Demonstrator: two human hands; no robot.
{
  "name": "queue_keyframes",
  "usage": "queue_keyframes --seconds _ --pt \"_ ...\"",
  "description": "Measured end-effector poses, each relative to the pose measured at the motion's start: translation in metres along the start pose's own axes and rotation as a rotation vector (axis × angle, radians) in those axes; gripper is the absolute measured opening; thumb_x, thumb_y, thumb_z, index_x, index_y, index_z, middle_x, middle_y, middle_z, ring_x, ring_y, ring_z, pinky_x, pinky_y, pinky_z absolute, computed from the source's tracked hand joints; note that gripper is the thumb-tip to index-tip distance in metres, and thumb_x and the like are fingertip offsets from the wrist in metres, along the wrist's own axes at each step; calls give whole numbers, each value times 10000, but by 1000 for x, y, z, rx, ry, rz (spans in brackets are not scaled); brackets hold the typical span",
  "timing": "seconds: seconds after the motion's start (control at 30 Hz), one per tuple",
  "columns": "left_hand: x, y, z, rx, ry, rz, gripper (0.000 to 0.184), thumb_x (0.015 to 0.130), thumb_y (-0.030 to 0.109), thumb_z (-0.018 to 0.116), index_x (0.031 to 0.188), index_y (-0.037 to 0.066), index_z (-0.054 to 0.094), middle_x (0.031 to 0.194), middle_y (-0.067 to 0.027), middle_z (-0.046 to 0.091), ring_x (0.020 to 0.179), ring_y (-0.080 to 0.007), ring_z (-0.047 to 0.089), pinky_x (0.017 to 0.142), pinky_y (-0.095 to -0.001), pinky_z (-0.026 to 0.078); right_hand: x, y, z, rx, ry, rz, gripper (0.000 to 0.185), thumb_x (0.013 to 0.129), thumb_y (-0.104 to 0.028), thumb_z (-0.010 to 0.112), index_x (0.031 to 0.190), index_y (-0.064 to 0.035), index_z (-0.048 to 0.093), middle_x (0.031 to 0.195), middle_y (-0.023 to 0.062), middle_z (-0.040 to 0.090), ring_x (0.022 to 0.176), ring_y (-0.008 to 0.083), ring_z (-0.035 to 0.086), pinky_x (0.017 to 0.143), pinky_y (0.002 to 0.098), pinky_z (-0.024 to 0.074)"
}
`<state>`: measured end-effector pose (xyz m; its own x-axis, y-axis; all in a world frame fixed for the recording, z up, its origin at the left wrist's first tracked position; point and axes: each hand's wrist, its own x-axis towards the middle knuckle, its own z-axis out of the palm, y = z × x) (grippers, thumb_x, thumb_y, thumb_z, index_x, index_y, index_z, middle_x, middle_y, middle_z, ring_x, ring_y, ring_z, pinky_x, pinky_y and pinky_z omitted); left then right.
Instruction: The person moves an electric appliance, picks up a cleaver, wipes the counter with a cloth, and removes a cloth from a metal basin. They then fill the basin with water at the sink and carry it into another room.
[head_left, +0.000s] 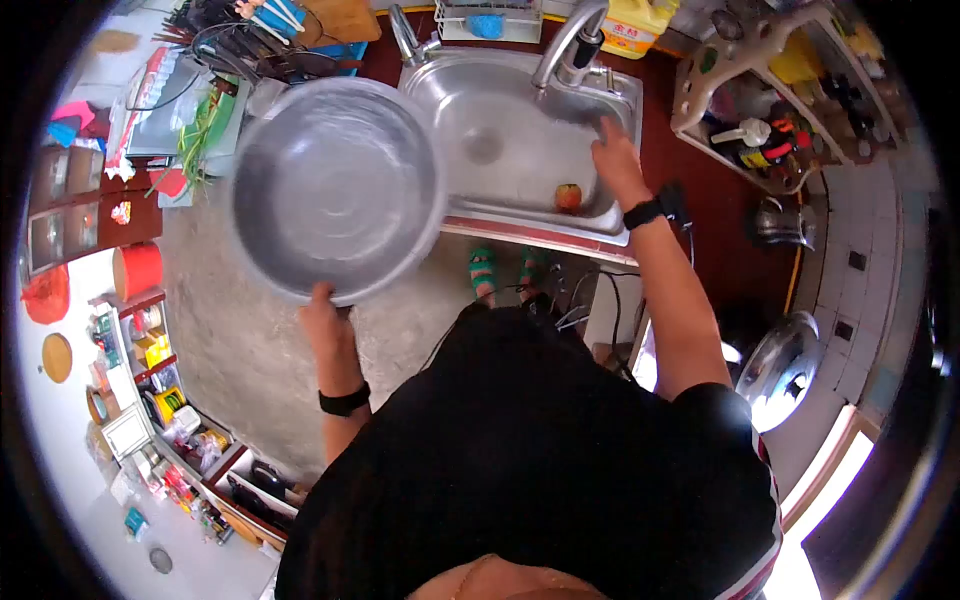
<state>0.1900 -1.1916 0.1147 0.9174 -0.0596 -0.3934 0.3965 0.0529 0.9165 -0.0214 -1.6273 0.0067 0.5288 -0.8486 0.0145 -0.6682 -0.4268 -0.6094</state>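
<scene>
My left hand (332, 335) grips the near rim of a large grey metal basin (340, 195), its thumb over the edge and the other fingers hidden beneath. The basin is held up left of the sink, above the floor, and its inside shows only a shiny, slightly blurred surface. My right hand (618, 165) is over the right side of the steel sink (480, 185), with at least one finger stretched out and nothing visible in it. A small round red fruit (568, 197), perhaps an apple, lies in the sink near its front right corner, below that hand.
A curved faucet (575, 50) rises behind the sink. A yellow jug (635, 25) stands at the back, and a rack with bottles (770, 140) at the right. Green onions (203, 130) lie on the left counter. A pot lid (782, 370) is at lower right.
</scene>
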Motion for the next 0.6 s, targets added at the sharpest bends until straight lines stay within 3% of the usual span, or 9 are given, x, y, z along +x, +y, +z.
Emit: queue_keyframes --seconds 0.07,0.2,0.27,0.33,0.43,0.47,0.6 --pt "7 -36 3 25 -4 -233 540 759 7 551 1286 -44 447 1146 -137 543 954 -285 603 752 -459 545 36 32 17 -82 39 -159 504 834 -123 526 1309 40 481 1316 288 500 1193 422 508 1013 452 423" --pt "-2 -82 53 114 -197 -320 480 770 46 558 1243 -17 497 1087 -126 577 922 -250 607 721 -423 548 98 74 52 -246 116 -254 536 821 -127 528 1298 102 445 1379 301 425 1239 419 475 1044 449 404" --pt "-6 -96 75 97 -339 -305 457 779 67 557 1229 -3 509 1045 -114 595 903 -229 612 707 -401 553 114 59 37 -217 -90 -129 547 823 -137 534 1304 101 432 1405 296 393 1258 427 455 1056 444 393" --pt "5 -114 87 319 -356 -365 452 785 87 551 1228 12 507 1014 -100 601 895 -210 616 685 -381 555 131 71 51 -235 -238 -41 558 810 -167 566 1283 101 439 1404 288 386 1267 438 443 1067 437 386" --pt "0 -118 120 360 -342 -406 396 791 129 575 1170 17 546 976 -69 608 803 -184 594 608 -335 482 141 80 60 -254 -273 14 560 800 -193 580 1259 102 454 1404 286 380 1249 447 453 1054 439 396" --pt "-3 -114 128 326 -330 -411 372 793 145 588 1141 16 566 965 -57 609 759 -176 583 575 -317 445 148 94 72 -221 -216 -139 566 796 -204 573 1258 98 447 1390 296 393 1253 455 446 1049 443 397" --pt "5 -126 133 372 -365 -429 343 789 147 592 1112 30 584 909 -53 609 738 -177 585 595 -326 455 153 96 62 -267 -288 -84 588 815 -207 558 1293 98 402 1367 299 420 1266 456 431 1051 443 392"
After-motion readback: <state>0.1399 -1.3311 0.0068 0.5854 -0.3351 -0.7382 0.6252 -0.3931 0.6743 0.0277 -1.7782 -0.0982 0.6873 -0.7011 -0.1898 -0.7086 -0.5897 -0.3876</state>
